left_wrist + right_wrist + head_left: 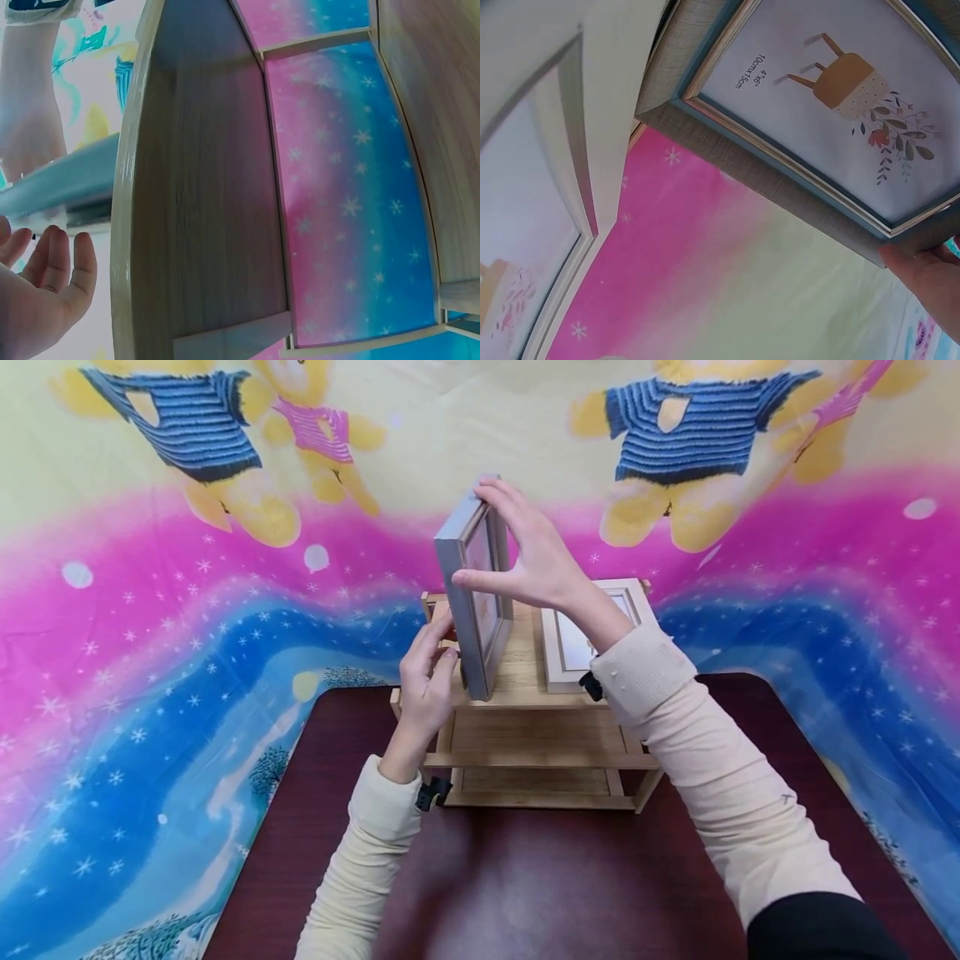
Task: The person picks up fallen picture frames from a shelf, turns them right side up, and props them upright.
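A grey picture frame (474, 597) stands on edge, nearly upright, over the left part of a wooden shelf's top board (522, 647). My right hand (528, 547) grips it by its upper edge, thumb on the near side and fingers over the top. In the right wrist view the picture frame (765, 169) shows a printed vase with leaves, and my right thumb (922, 277) is at its corner. My left hand (429, 681) is at the frame's back near the bottom. The left wrist view has my left hand's loosely bent fingers (64, 266) close to the frame (67, 180).
A white picture frame (558, 652) lies on the right of the top board, under my right forearm. The shelf has lower boards (536, 735) and stands on a dark red table (525, 877). A patterned cloth (172, 693) hangs behind and at both sides.
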`<act>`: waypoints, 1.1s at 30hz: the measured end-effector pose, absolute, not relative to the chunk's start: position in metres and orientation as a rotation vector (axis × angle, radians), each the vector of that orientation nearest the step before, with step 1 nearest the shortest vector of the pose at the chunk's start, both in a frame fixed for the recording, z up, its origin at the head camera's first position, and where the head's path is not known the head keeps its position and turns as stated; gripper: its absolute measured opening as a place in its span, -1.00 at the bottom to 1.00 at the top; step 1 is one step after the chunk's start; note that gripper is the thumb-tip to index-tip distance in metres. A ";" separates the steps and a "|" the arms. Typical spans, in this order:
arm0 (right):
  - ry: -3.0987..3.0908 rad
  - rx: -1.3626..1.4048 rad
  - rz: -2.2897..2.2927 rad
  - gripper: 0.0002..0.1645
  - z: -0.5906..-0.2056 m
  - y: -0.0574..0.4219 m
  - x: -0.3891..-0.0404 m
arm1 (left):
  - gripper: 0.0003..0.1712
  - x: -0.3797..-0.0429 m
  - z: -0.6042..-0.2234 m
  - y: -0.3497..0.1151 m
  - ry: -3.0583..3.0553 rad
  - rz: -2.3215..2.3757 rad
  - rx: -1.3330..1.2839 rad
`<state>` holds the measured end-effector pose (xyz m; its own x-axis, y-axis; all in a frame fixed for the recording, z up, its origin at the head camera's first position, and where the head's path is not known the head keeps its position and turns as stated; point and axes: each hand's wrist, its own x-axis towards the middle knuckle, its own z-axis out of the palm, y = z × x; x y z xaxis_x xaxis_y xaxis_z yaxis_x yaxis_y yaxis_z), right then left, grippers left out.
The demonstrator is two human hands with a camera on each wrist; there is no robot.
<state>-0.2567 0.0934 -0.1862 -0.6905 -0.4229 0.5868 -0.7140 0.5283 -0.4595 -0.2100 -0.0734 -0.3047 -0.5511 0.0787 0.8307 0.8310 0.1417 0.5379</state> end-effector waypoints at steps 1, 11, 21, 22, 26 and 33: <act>-2.364 0.938 0.983 0.02 -0.186 0.094 -0.257 | -0.55 -0.211 -0.305 -0.075 -1.770 -1.473 -0.873; -2.356 1.021 1.057 0.00 -0.183 0.100 -0.260 | -0.62 -0.198 -0.278 -0.080 -1.902 -1.476 -0.846; -2.358 1.094 1.126 -0.01 -0.183 0.104 -0.264 | -0.52 -0.219 -0.290 -0.084 -2.141 -1.516 -0.773; -2.358 1.103 1.136 -0.02 -0.183 0.104 -0.264 | -0.52 -0.221 -0.292 -0.084 -2.145 -1.513 -0.777; -2.348 1.149 1.186 -0.04 -0.182 0.105 -0.266 | -0.49 -0.224 -0.294 -0.084 -2.143 -1.485 -0.800; -2.305 1.222 1.280 -0.06 -0.183 0.108 -0.266 | -0.45 -0.226 -0.292 -0.083 -2.190 -1.446 -0.811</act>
